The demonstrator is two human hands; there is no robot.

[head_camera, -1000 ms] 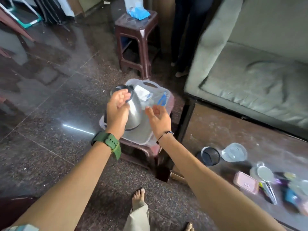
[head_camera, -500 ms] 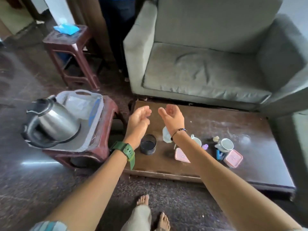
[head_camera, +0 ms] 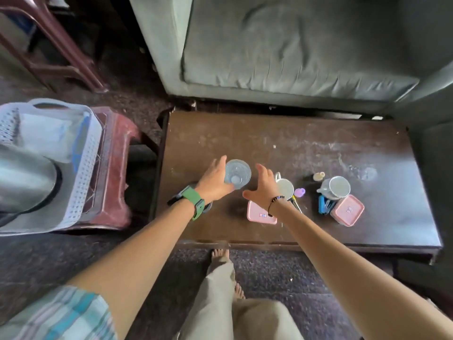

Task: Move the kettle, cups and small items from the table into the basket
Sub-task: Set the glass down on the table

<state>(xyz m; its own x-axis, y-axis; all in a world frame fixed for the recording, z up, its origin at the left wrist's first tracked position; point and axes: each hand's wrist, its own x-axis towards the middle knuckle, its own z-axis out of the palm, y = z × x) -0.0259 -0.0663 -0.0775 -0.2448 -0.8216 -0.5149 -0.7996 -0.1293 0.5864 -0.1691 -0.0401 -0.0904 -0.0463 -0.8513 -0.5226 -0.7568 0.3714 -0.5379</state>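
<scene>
The steel kettle [head_camera: 24, 177] stands in the white basket [head_camera: 84, 168] on a red stool at the left. On the brown table [head_camera: 269, 143] a clear glass [head_camera: 238, 173] stands between my hands. My left hand [head_camera: 214, 182] lies against the glass's left side with fingers stretched; my right hand [head_camera: 260, 187] is spread just right of it, not touching. A dark cup [head_camera: 208, 207] is mostly hidden under my left wrist. Also on the table are two white mugs [head_camera: 284, 188] [head_camera: 339, 187], two pink boxes [head_camera: 261, 215] [head_camera: 346, 209], a purple bit [head_camera: 299, 192] and a blue item [head_camera: 324, 204].
A grey sofa [head_camera: 294, 50] runs along the table's far side. The red stool [head_camera: 115, 168] with the basket stands close to the table's left end. A second dark stool [head_camera: 49, 52] is at the far left. My bare feet and trouser leg are at the table's near edge.
I have turned from the basket, where the kettle now stands, to the table. Both hands have dropped and reached forward to either side of the clear glass.
</scene>
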